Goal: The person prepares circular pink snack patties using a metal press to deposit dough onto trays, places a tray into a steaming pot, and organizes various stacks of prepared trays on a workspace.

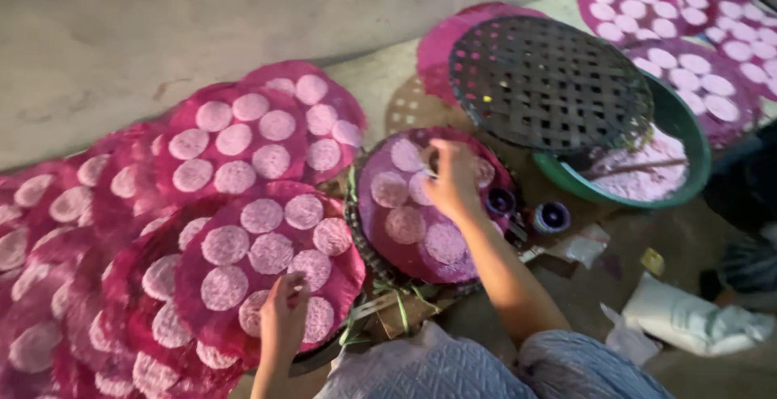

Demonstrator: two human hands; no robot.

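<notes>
Right hand (453, 179) has its fingers (441, 156) pinched together over the middle tray, and there's a thin pale thing poking out between them, too small to say what it is. The fingertips sit right on top of the pink tray (433, 205) among its pale round discs (404, 224), near the tray's far side. Left hand (283, 316) is loosely curled, fingers bent down onto the near edge of another pink tray (271, 257), touching it by one of the discs; can't tell if it's actually gripping the rim. Just right of the middle tray are two small dark cups (550, 217), then a green basin (688, 136) with pinkish batter and a dark woven mat (550, 83) leaning over it. More filled trays overlap off to the left.
</notes>
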